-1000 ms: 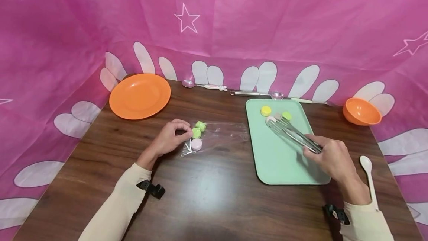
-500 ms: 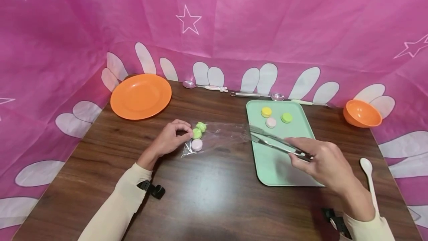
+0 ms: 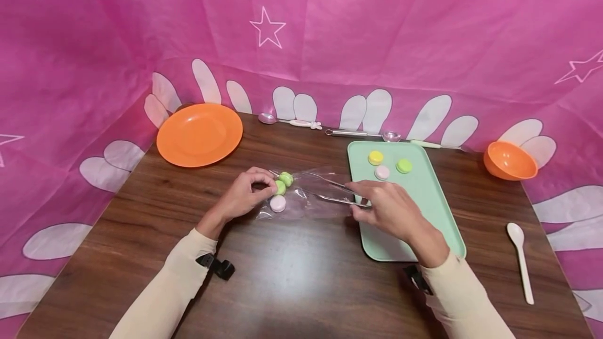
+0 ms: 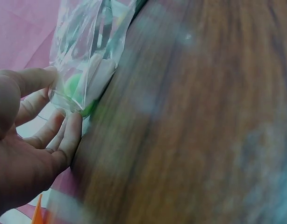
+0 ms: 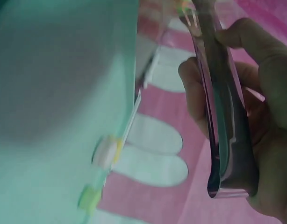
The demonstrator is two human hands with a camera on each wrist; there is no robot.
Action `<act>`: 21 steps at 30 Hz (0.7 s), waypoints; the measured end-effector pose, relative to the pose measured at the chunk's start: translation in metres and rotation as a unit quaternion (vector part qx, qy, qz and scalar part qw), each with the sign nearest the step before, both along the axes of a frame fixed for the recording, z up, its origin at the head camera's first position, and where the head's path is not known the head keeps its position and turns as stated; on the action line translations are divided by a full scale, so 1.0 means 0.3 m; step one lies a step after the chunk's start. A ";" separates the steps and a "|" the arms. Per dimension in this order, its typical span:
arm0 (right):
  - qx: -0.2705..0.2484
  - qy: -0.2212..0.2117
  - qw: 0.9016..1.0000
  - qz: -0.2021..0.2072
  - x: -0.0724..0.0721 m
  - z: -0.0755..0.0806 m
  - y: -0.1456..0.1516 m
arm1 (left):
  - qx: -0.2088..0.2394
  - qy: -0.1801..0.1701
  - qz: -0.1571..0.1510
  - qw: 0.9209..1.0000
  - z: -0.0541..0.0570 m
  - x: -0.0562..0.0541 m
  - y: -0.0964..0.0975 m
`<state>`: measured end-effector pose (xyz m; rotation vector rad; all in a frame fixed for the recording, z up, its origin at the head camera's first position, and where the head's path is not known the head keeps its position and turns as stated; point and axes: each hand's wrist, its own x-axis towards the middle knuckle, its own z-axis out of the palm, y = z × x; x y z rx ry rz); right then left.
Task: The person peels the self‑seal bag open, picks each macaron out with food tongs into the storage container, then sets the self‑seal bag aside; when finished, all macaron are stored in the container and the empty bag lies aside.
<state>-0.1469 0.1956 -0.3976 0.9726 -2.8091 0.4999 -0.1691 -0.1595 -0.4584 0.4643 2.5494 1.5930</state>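
My left hand pinches the closed end of a clear plastic bag lying on the wooden table. Inside the bag sit green macarons and a pale pink macaron, close to those fingertips. In the left wrist view, thumb and fingers lie around the bag. My right hand grips metal tongs, whose arms stand apart and reach into the bag from the right. The tips are hard to make out through the plastic; nothing shows between the arms.
A green tray at right carries a yellow macaron, a pink one and a green one. An orange plate stands back left, an orange bowl back right. Utensils line the back edge; a white spoon lies right.
My right hand has moved left from over the tray, bringing the tongs into the bag. The pink macaron stayed on the tray. My left hand has shifted only slightly.
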 end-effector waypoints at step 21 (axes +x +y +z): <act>-0.014 -0.060 0.998 -0.029 -0.010 -0.038 -0.109 | 0.033 -0.024 0.022 0.999 -0.021 -0.005 -0.001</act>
